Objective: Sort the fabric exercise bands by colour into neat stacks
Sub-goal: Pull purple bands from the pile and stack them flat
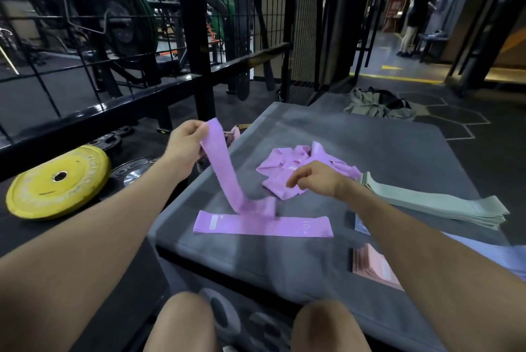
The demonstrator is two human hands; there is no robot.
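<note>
Lying on the dark floor to the left is a yellow weight plate (pixel 57 181), w/ black plates (pixel 113 138) just behind it & a black metal fence (pixel 128 90) past those. An olive jacket (pixel 373 104) sits crumpled on the floor far back, & a person (pixel 415 13) stands well away at top right. Nothing blocks the bands. They lie on a big grey padded box (pixel 355 141) in a dim gym. Left hand (pixel 185 147) is lifted over the box's left edge & pinches the top end of a purple band (pixel 225 175); it hangs down long & flat, its low end blurry, touching a 2nd purple band (pixel 262 225) laid flat & straight. Right hand (pixel 316 178) hovers over a messy purple pile (pixel 287 164), fingers loosely curled, holding nothing. Right of that is a neat pale green stack (pixel 438 203). A pink stack (pixel 373 266) & a pale blue stack (pixel 484 255) lie partly hidden by the right arm.
</note>
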